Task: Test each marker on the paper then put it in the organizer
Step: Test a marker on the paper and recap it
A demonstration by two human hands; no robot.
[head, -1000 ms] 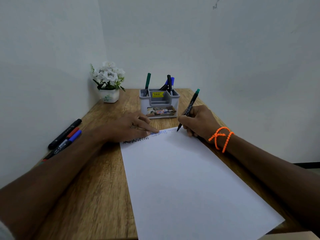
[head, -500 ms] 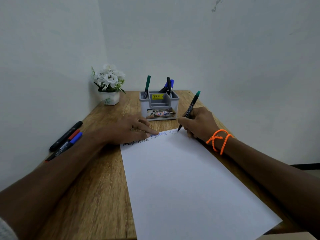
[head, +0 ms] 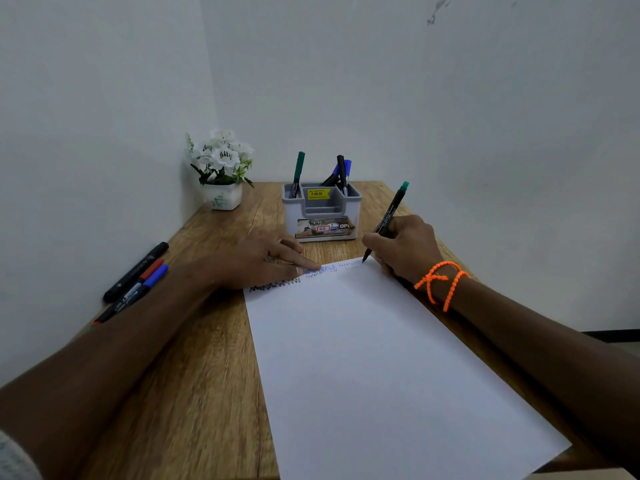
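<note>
Scribbling goes on: right hand (head: 403,249) still grips the green marker (head: 386,221), tip now at the paper's (head: 381,358) top right corner, a shade further along. Left hand (head: 263,261) stays flat, pinning the sheet. Organizer (head: 322,211) next, likely.

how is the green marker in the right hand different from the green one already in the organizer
The green marker in the right hand leans, tip down on the paper; the green marker in the organizer stands nearly upright in the left compartment of the organizer. The held one is gripped by the right hand; the other is touched by no hand. Both have dark barrels with green ends.
</note>
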